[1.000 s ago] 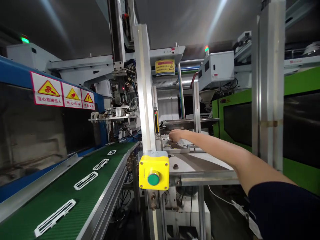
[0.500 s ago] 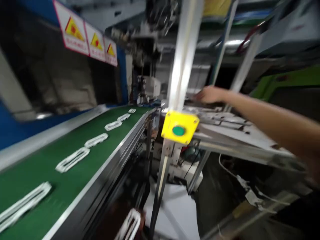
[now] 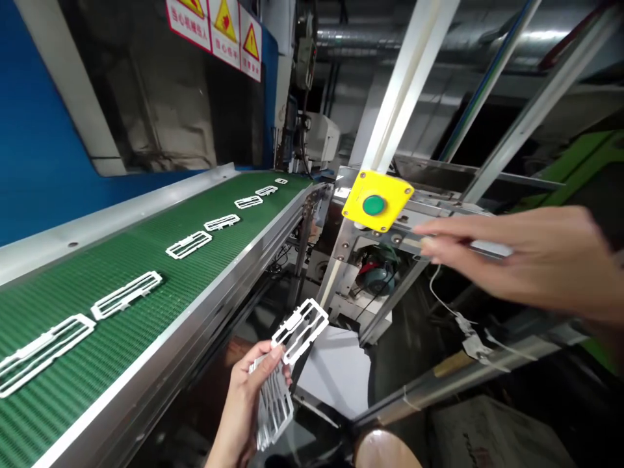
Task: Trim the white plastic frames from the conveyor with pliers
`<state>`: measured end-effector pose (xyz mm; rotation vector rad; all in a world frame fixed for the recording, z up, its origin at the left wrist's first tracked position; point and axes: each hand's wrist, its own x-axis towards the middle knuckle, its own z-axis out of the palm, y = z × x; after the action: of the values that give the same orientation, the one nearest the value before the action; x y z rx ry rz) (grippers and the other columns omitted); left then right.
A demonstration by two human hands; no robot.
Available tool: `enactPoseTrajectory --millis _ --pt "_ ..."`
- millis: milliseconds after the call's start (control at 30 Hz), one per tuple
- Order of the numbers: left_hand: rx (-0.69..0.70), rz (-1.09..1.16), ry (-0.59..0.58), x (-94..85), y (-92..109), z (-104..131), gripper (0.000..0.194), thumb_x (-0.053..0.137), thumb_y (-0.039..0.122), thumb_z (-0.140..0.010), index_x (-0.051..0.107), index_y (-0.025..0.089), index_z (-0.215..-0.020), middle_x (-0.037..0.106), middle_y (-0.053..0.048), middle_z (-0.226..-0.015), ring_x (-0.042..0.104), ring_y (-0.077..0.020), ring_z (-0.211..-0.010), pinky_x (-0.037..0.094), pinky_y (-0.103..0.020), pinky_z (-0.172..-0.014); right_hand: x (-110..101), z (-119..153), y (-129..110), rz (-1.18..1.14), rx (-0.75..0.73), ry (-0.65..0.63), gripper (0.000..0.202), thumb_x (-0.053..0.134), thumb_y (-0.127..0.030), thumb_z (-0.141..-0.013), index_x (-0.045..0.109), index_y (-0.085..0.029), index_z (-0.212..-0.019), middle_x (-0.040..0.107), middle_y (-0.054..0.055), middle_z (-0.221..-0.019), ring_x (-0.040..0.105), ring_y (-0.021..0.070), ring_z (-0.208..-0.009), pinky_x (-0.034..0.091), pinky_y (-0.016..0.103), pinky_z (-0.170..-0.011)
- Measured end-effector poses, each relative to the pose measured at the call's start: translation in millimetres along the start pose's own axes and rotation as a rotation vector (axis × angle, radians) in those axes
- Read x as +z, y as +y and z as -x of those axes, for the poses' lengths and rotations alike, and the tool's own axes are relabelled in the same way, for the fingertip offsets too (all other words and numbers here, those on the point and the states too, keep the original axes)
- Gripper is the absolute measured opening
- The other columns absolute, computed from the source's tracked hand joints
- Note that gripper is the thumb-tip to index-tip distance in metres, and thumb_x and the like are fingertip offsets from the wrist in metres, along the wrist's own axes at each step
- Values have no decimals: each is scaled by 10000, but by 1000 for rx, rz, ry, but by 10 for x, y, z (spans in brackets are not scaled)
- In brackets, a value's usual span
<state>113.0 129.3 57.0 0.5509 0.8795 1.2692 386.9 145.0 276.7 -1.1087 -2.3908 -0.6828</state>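
"The grip of the left hand [image 3: 246, 387] is pinching a sheaf of white slotted frames [image 3: 275, 406], thumb laid across, beside a green conveyor belt [image 3: 121, 351]. One upper frame [image 3: 293, 322] juts past the thumb, up and to the right."

"And the grip of the right hand [image 3: 531, 253]?"

"Raised on the far side, blurred, with thumb and forefinger near each other at the tips. I cannot tell whether anything is between them."

"What is on the belt?"

"Seven more frames [image 3: 189, 240], strung in a line toward the far end, the two nearest just beside one another."

"The yellow box [image 3: 397, 200]?"

"Fixed to a metal post [image 3: 404, 71], a green button [image 3: 374, 205] on its face. Across the belt, warning signs [image 3: 224, 32] mark a blue machine [image 3: 39, 149]."
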Motion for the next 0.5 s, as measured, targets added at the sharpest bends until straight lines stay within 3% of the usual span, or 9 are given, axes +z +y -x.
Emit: enactPoseTrajectory --millis 100,200,300,367,433,500 --pt "16 -70 -35 66 95 50 264 733 367 -670 574 163 -724 590 -12 -555 536 -136 -504 414 -209 -488 215 -35 -399 -97 -142 -45 240 585 -238 -838 628 -301 -1066 704 -25 -928 659 151 -760 543 235 -664" --pt "1 -84 -123 115 203 79 258 723 364 -692 563 163 -707 575 -6 -552 530 -125 -508 403 -192 -486 383 -19 -504 -174 -280 -139 327 528 -190 -864 563 -209 -1189 633 56 -1144 608 182 -1016 530 287 -862" --pt "-93 -13 -294 167 248 55 253 695 366 -719 550 162 -683 579 -20 -541 520 -124 -474 400 -204 -473 480 -16 -571 -201 -428 -205 397 515 -210 -876 500 -106 -1259 487 153 -1326 459 222 -1227 456 356 -994" --pt "-171 -4 -409 208 205 -1 294 706 411 -690 559 160 -652 575 -33 -484 503 -134 -413 381 -220 -431 481 -27 -645 -229 -528 -185 329 501 -184 -879 553 -80 -1187 521 156 -1293 437 207 -1248 433 341 -1019" --pt "-213 -53 -484 241 121 -72 365 751 471 -617 575 152 -587 552 -35 -424 477 -132 -367 364 -230 -401 407 -30 -706 -244 -606 -189 236 477 -136 -874 629 -101 -1051 618 108 -1175 514 165 -1170 465 267 -976" --pt "-234 -138 -443 240 45 -129 403 804 504 -526 597 159 -552 566 -32 -454 503 -138 -400 395 -243 -418 242 -4 -700 -214 -604 -243 216 463 -128 -867 658 -133 -962 672 68 -1060 598 136 -1028 516 205 -856"
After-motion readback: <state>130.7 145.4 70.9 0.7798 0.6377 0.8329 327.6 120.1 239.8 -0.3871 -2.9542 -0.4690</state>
